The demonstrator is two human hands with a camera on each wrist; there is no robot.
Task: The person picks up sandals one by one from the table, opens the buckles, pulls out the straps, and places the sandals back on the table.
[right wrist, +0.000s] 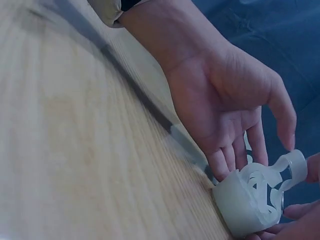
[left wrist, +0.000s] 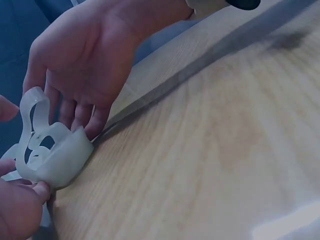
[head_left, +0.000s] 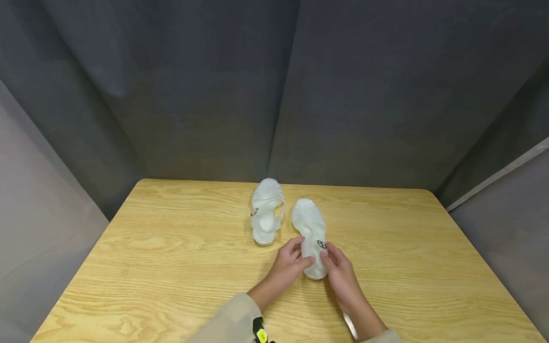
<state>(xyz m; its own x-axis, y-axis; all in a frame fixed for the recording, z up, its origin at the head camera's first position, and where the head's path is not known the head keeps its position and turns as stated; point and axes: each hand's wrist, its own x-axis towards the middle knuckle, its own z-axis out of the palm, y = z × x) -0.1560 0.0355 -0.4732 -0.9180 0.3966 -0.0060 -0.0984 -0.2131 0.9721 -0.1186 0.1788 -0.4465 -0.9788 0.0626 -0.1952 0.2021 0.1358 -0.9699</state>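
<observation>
Partly hidden: some fingertips of left hand (head_left: 285,265) and right hand (head_left: 344,278), behind near sandal (head_left: 310,226). Marking on its buckle (head_left: 321,244) too small to read; sleeves (head_left: 233,321) cut off at bottom edge. Sandal whitish, semi-translucent, plastic-looking, curvy looped straps. Table (head_left: 171,271) yellowish, wood-grained. Both hands clamped on sandal's near end, one per side, thumbs on top, forearms angled inward. It's nearer and right of other sandal (head_left: 267,190), just beside, not touching.

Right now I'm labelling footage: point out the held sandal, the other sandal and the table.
Held sandal (head_left: 314,232): head view, its middle.
Other sandal (head_left: 266,218): head view, its insole.
Table (head_left: 171,252): head view, left part of its top.
</observation>
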